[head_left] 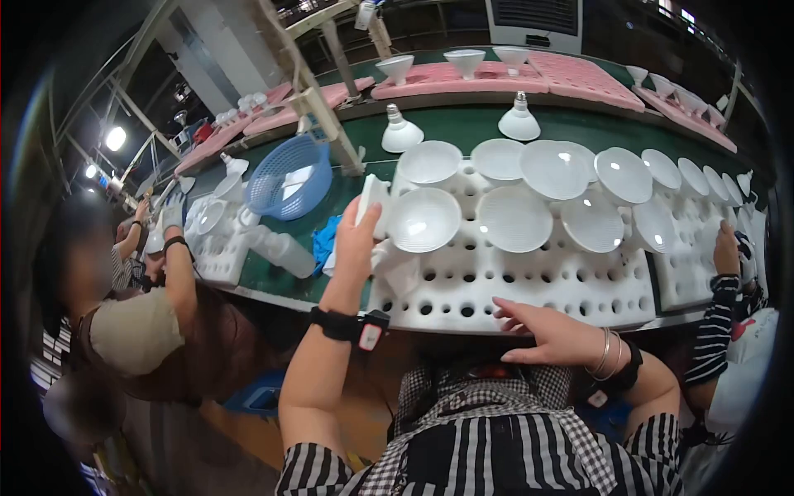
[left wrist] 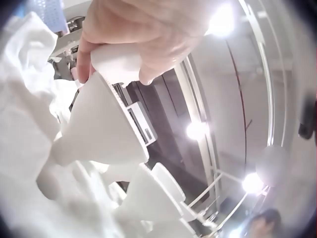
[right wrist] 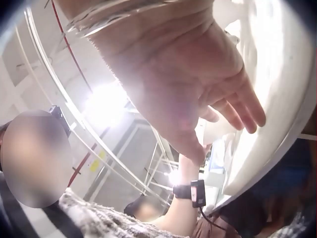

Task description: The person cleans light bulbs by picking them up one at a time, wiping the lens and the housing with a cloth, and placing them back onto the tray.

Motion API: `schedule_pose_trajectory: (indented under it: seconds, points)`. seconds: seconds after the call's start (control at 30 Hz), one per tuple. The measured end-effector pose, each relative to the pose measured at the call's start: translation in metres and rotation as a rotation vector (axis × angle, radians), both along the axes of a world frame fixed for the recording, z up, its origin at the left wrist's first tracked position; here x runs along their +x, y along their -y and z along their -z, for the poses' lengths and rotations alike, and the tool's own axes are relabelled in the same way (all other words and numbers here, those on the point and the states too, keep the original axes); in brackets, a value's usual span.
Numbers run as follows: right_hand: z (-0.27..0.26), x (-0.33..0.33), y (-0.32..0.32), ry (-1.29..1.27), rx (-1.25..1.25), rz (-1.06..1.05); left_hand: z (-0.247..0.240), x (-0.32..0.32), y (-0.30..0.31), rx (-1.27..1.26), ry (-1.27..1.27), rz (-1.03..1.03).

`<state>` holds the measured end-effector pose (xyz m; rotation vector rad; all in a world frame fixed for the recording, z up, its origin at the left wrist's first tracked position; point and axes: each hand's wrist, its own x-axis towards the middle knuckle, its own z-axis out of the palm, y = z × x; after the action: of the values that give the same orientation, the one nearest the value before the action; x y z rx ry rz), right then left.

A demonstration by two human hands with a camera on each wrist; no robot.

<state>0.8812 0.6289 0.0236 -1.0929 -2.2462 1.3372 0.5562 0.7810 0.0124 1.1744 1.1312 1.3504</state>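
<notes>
My left hand is raised at the left end of a white foam tray full of round holes. Between its thumb and fingers it grips a white pad, right beside the nearest lamp. The pad's exact kind I cannot tell. Several white cone-shaped lamps with broad round faces stand face up in the tray's back rows. My right hand hovers by the tray's front edge, fingers loosely extended and holding nothing. A crumpled white cloth lies on the tray below the left hand.
Left of the tray are a blue basket, a blue cloth and white cylinders. Two lamps stand base up on the green belt behind. Pink foam trays line the back. Other people work on both sides.
</notes>
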Motion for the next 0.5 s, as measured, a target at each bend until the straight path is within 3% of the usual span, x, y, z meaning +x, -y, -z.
schedule_pose_trajectory:
  seconds: [0.1, 0.17, 0.23, 0.3, 0.4, 0.43, 0.5]
  points:
    - [0.008, -0.027, -0.016, -0.067, -0.025, 0.128, 0.003, -0.007, 0.001, -0.064, 0.174, 0.059]
    - [0.008, -0.042, -0.030, 0.014, 0.080, 0.126, 0.009, -0.016, -0.004, -0.092, 0.179, 0.086]
    - [0.023, -0.057, -0.047, -0.109, 0.279, 0.243, 0.015, -0.020, -0.003, -0.100, 0.217, 0.116]
    - [0.027, -0.076, -0.063, -0.116, 0.311, 0.277, 0.020, -0.024, -0.006, -0.123, 0.269, 0.176]
    - [0.054, -0.099, -0.093, -0.285, 0.158, 0.512, 0.026, -0.028, -0.009, -0.178, 0.332, 0.230]
    - [0.060, -0.102, -0.102, -0.286, 0.161, 0.495, 0.028, -0.028, -0.009, -0.186, 0.374, 0.241]
    - [0.066, -0.116, -0.120, -0.497, -0.180, 0.670, 0.031, -0.028, -0.011, -0.214, 0.444, 0.273]
